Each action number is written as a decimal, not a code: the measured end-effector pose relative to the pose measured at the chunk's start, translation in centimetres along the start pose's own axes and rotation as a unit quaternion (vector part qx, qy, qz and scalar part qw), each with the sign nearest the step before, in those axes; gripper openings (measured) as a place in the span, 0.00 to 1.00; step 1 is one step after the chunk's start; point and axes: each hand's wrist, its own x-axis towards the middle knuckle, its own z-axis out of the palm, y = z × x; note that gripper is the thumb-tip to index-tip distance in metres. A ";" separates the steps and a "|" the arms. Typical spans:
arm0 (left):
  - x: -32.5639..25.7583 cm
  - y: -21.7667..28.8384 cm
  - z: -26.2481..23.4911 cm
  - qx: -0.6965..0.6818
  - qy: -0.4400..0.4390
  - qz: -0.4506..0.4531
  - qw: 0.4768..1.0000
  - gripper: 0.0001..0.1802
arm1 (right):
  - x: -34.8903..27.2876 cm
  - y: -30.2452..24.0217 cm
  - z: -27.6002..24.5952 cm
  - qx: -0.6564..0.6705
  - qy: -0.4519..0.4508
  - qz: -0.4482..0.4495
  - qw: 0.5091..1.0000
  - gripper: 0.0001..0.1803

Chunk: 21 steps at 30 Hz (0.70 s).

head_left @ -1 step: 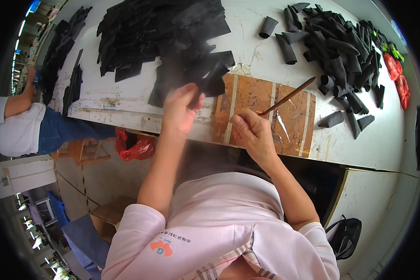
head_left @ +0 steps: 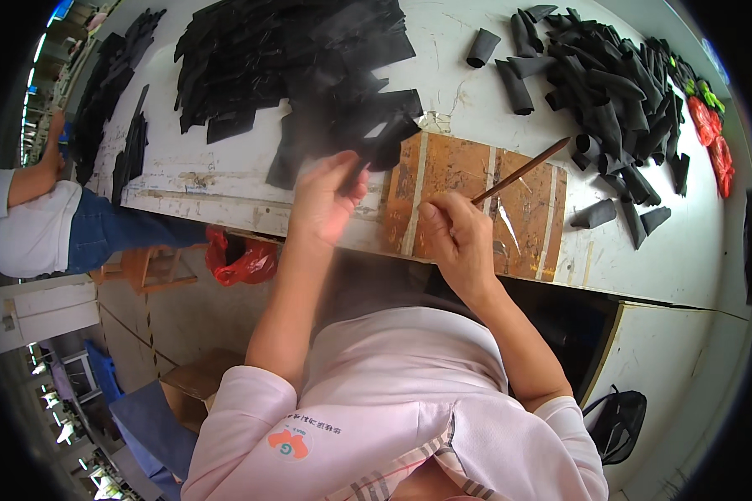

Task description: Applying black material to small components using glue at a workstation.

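My left hand (head_left: 327, 196) is closed on a black fabric piece (head_left: 384, 150), pinched between thumb and fingers above the table's near edge. Part of that piece is curled, and it overlaps other black pieces behind it, so its full outline is hard to make out. Over a brown board (head_left: 464, 159), my right hand (head_left: 459, 238) grips a thin brown stick (head_left: 526, 169), which points up to the right. The two hands are apart, and the stick does not touch the fabric.
Flat black pieces (head_left: 251, 63) are heaped at the back left of the white table. Rolled black tubes (head_left: 610, 92) pile up at the right, near red plastic bags (head_left: 718, 146). Another person (head_left: 33, 221) stands at the far left. A red bag (head_left: 241, 259) hangs below the table edge.
My right hand has shifted slightly up and right with the stick. The fabric in my left hand has moved a little and its far end looks more curled.
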 end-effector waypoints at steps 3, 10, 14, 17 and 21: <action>-1.5 0.8 -1.0 0.120 -0.139 -0.034 0.982 0.08 | 0.8 -3.4 -0.8 -0.229 0.145 -0.347 0.898 0.17; -4.0 -0.1 0.1 0.134 -0.248 -0.114 0.953 0.06 | 1.1 -4.7 -2.2 -0.123 -0.087 -0.168 0.974 0.10; -4.3 -1.2 0.1 0.143 -0.224 -0.061 0.962 0.08 | 0.4 -3.6 -2.4 -0.036 -0.065 -0.091 0.993 0.06; -5.1 -0.5 0.2 0.158 -0.213 0.002 0.964 0.11 | 0.3 -3.4 -3.5 -0.027 -0.085 -0.063 0.994 0.04; -5.9 1.3 0.3 0.230 -0.282 -0.009 0.932 0.12 | 0.4 -3.6 -4.2 -0.021 -0.099 -0.068 0.993 0.04</action>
